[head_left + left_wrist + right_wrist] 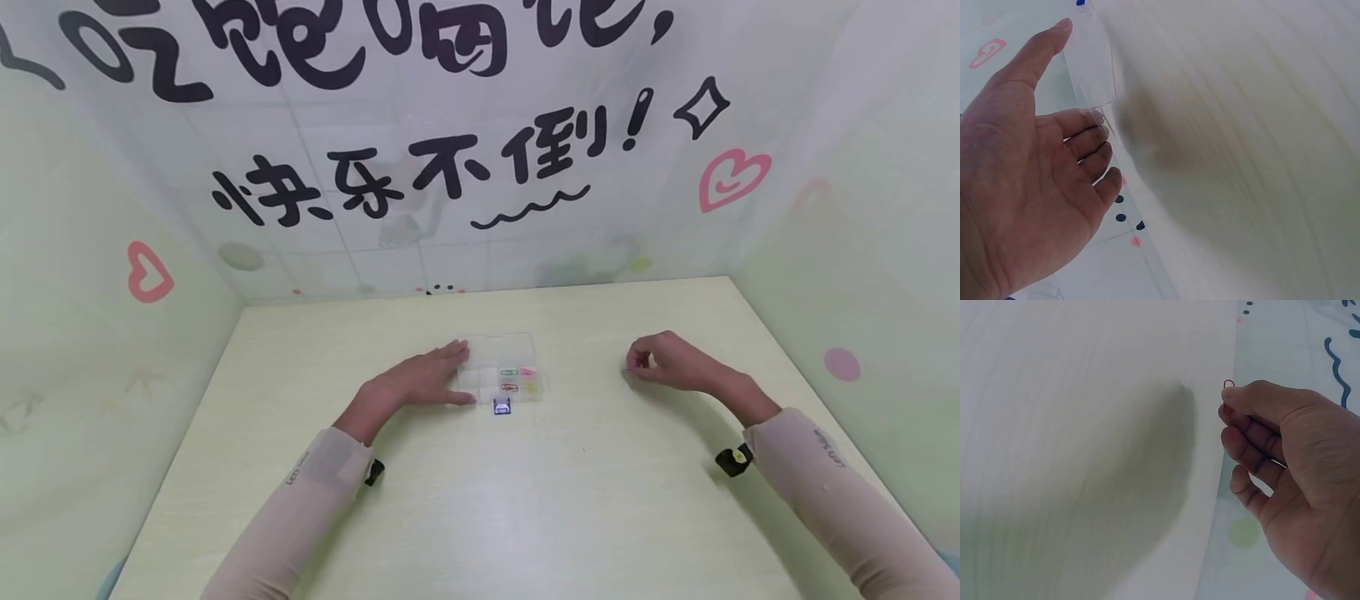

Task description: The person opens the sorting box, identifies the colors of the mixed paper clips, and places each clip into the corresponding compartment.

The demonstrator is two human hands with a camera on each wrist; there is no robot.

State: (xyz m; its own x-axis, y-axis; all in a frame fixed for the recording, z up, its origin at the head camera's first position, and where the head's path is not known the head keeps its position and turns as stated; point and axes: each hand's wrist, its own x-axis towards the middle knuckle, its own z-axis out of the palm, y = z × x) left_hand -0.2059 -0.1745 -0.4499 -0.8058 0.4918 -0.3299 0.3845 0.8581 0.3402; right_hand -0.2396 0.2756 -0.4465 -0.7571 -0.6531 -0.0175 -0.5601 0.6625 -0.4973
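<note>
A clear plastic compartment box (pixel 504 349) lies on the table with its lid folded back. Green (pixel 509 372), pink (pixel 527 372), red (pixel 510 387) and yellow (pixel 530 387) paper clips lie in its right-hand compartments. My left hand (pixel 423 379) is at the box's left side, fingers extended, its fingertips touching the clear plastic in the left wrist view. Off to the right of the box, my right hand (pixel 671 362) is above the table. Between thumb and index finger it pinches a red paper clip (pixel 1229 383), whose looped end sticks out.
A small blue-and-white piece (pixel 502 407) sits at the box's front edge. The pale wooden table (pixel 480 500) meets printed wall panels (pixel 480 258) at the back and both sides. Black wrist cameras (pixel 733 460) hang below the sleeves.
</note>
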